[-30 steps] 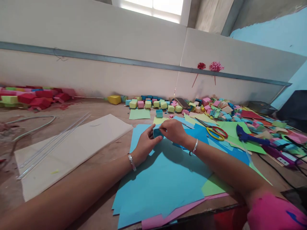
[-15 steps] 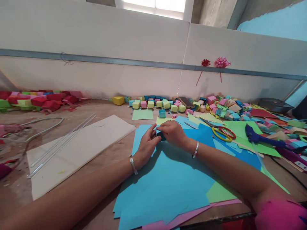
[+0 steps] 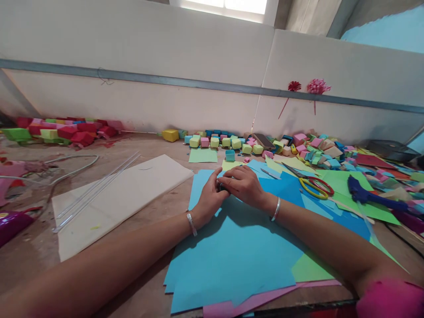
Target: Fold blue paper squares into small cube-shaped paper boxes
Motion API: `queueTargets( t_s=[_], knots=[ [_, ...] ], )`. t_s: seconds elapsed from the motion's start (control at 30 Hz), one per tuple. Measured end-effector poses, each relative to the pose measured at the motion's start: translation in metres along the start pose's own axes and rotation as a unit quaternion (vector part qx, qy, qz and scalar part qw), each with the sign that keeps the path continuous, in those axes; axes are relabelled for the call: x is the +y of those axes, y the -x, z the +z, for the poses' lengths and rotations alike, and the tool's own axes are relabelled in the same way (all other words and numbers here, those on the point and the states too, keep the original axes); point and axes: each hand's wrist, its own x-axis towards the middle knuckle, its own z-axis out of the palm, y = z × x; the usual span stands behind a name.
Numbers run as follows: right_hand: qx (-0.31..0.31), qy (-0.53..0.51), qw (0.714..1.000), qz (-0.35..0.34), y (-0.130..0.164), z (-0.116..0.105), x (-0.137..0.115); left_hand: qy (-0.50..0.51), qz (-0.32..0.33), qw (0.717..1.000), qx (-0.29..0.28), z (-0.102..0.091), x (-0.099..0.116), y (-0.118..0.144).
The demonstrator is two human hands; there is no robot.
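My left hand (image 3: 211, 194) and my right hand (image 3: 243, 184) meet over a stack of blue paper sheets (image 3: 232, 247) on the wooden table (image 3: 155, 207). Both press around a small blue folded paper piece (image 3: 222, 187), which is almost wholly hidden between the fingers. A silver bracelet sits on each wrist. Just beyond the hands stands a small blue paper box (image 3: 229, 155). Green and pink sheets stick out from under the blue stack.
Yellow-handled scissors (image 3: 311, 185) and a blue glue gun (image 3: 367, 194) lie to the right. Several small coloured paper boxes (image 3: 232, 142) line the far wall. A white board (image 3: 115, 198) with clear sticks lies left, red and green boxes (image 3: 66, 130) far left.
My hands have closed tighter over the small blue piece and lowered it onto the paper, so it is now nearly hidden. The view has shifted to the left.
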Motion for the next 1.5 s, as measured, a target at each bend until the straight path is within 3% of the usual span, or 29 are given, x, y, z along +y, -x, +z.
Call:
queueTargets(
  t_s=[0.17,0.37,0.57,0.8,1.0,1.13,1.27,1.5],
  knots=[
    [0.016,-0.005,1.000,0.013,0.001,0.002,0.000,0.014,0.005,1.000,-0.023,0.002,0.003,0.003],
    [0.022,-0.002,0.999,0.045,-0.002,0.000,0.001,0.106,0.019,0.991,-0.074,0.002,0.008,0.007],
    [0.044,-0.005,0.998,0.049,-0.003,-0.006,0.001,0.228,-0.070,0.967,-0.090,0.003,0.000,0.000],
    [0.064,0.059,0.995,0.046,0.002,-0.008,-0.002,0.245,-0.077,0.961,-0.100,0.006,-0.008,-0.003],
    [0.053,0.028,0.998,0.034,0.002,-0.010,-0.004,0.248,-0.071,0.957,-0.131,0.007,-0.006,0.001],
    [0.045,0.006,0.997,0.061,0.003,-0.008,-0.001,0.248,-0.080,0.959,-0.111,0.006,-0.008,-0.001],
    [0.033,-0.008,0.996,0.077,0.003,-0.007,0.003,0.250,-0.100,0.962,-0.044,0.005,-0.012,-0.008],
    [0.011,-0.031,0.999,-0.007,0.002,-0.006,0.001,0.278,-0.150,0.949,0.003,0.002,-0.012,-0.017]
  ],
)
